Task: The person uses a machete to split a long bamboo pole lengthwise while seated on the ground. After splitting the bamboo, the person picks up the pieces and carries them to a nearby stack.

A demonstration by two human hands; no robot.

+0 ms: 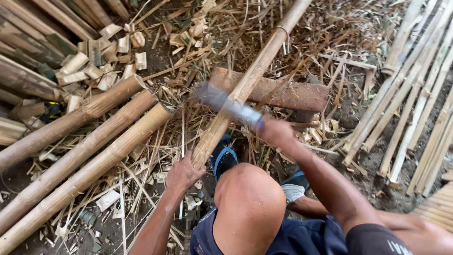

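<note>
Bamboo pole (245,85), stiff and light, clenched low in your left hand (184,174); right hand (276,132) grips blurred blade (226,103); hold below the cut.

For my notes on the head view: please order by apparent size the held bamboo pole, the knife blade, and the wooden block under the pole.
1. Bamboo pole, longest.
2. Wooden block.
3. Knife blade, blurred, so only roughly judged.

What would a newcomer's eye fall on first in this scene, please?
Mid-frame, the right hand swings a motion-blurred blade against a long bamboo pole, which the left hand steadies at its near end over a wooden block. At left lie three thick bamboo poles; at right, split bamboo strips.
</note>
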